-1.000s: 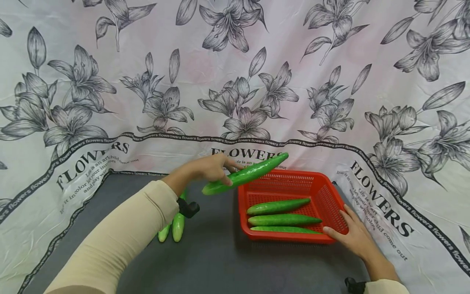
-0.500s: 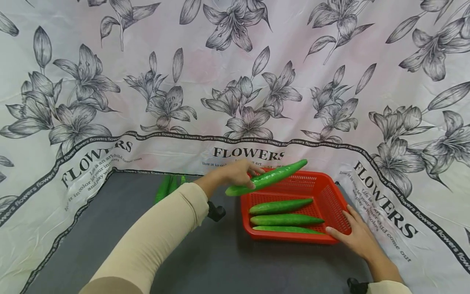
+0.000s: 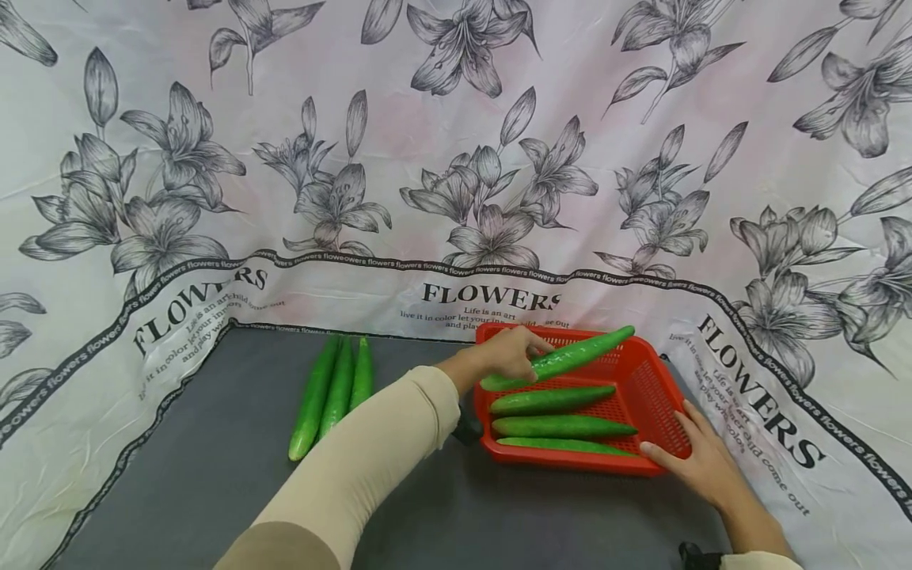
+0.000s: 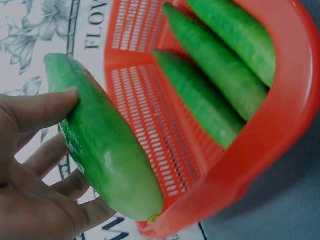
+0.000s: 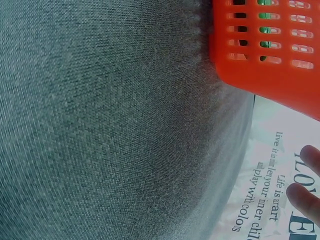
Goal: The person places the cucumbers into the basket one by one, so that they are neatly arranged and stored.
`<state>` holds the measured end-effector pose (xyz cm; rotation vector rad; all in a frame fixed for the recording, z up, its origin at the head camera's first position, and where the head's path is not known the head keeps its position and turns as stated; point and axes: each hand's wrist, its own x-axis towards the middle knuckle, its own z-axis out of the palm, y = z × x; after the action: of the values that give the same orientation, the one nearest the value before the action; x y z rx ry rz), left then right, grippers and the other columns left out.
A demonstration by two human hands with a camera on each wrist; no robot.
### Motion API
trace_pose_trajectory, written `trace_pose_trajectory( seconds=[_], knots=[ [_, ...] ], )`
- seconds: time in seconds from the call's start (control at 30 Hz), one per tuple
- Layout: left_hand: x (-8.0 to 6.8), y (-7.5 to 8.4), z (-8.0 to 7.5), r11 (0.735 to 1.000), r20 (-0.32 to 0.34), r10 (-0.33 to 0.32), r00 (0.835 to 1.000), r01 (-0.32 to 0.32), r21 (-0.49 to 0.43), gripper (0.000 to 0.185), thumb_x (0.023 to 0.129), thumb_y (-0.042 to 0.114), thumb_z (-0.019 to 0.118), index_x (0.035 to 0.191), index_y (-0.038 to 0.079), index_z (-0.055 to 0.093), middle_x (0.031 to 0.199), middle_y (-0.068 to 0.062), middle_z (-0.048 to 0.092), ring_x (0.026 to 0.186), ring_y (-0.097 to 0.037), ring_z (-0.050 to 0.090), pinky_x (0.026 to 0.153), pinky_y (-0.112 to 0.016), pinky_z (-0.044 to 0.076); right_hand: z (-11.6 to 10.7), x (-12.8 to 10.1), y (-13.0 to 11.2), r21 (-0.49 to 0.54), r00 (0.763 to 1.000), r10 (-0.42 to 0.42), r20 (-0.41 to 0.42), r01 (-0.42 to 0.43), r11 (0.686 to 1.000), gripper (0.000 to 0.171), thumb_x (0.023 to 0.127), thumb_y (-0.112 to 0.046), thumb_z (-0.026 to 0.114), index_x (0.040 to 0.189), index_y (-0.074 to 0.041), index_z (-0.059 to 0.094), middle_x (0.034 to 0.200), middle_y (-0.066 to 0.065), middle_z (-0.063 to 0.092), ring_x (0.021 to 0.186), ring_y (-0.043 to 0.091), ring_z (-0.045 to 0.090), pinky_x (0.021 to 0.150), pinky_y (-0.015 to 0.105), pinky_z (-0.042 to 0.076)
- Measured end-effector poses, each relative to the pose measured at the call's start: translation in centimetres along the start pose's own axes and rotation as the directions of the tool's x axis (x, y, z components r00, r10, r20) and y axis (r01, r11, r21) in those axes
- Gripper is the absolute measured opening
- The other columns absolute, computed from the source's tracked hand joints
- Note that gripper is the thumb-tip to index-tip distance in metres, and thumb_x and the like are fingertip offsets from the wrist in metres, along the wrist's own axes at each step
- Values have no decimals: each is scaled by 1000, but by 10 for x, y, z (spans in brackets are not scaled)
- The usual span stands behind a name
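Observation:
My left hand (image 3: 509,354) grips a long green cucumber (image 3: 584,355) near its paler end, tilted with the far tip up, over the back of the red basket (image 3: 476,412). In the left wrist view the thumb lies on one side of this cucumber (image 4: 107,150) and the fingers on the other, at the basket rim (image 4: 295,105). Three more cucumbers (image 3: 563,427) lie side by side inside the basket. My right hand (image 3: 701,467) rests at the basket's front right corner, its thumb over the rim and its fingers spread along the right side.
Three cucumbers (image 3: 313,400) lie on the dark grey tabletop (image 3: 214,459) to the left, partly behind the left sleeve (image 3: 385,443). A white flower-printed cloth (image 3: 356,293) rises behind the table and borders its sides.
My left hand has carried the cucumber rightward and lower, from beside the basket to over it. The cucumbers on the left have come out from behind the arm. The right hand stays at the basket.

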<state>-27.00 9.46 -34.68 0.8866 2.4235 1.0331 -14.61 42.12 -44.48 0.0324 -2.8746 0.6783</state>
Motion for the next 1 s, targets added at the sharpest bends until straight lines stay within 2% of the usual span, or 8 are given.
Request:
trace_pose_trajectory(
  seconds=[0.2,0.3,0.43,0.53,0.73,0.87,1.0],
  knots=[
    [9,-4,17,996,6,6,1000,-7,91,55,69,2,70,117,23,56,111,4,56,103,-13,48,55,-20,40,1,0,0,-1,1000,-1,-7,1,1000,82,76,-46,59,134,3,26,140,17,13,114,46,25,78,59,26],
    [10,-5,23,993,23,-2,1000,-1,120,55,69,1,68,118,23,56,112,2,56,92,-12,51,48,-20,37,2,0,0,-2,1000,-6,-14,6,1000,82,76,-46,60,133,3,28,140,17,14,114,45,25,78,58,26],
    [13,-6,31,987,32,4,999,-9,158,58,67,-3,64,117,24,56,112,3,55,80,-12,48,43,-20,34,1,0,0,1,1000,-16,-21,16,1000,81,76,-45,61,133,3,28,140,17,15,114,46,25,79,59,25],
    [17,-6,37,984,24,-7,1000,3,178,59,66,-4,62,116,26,57,111,7,54,87,-12,42,48,-20,36,-1,0,-1,3,1000,-14,-17,14,1000,81,76,-45,60,133,4,27,140,17,14,115,47,23,79,60,24],
    [22,-8,50,976,20,-90,996,85,199,58,70,-3,61,117,30,55,116,7,50,97,-14,40,50,-24,36,-2,0,-1,-4,1000,1,6,-1,1000,82,77,-46,59,134,3,25,141,17,11,117,47,20,80,61,23],
    [24,-11,56,964,38,-123,992,110,243,53,74,1,59,117,32,55,122,5,46,106,-14,38,61,-26,37,-2,0,-1,-4,1000,9,21,-9,1000,83,77,-47,58,135,3,24,141,17,10,117,47,20,79,61,23],
    [25,-14,61,961,37,-128,991,115,253,51,74,1,60,115,31,57,119,6,49,105,-12,42,74,-26,40,-3,0,-1,-4,1000,4,12,-4,1000,82,77,-47,58,135,2,25,141,16,11,117,47,21,79,61,24]
  ],
)
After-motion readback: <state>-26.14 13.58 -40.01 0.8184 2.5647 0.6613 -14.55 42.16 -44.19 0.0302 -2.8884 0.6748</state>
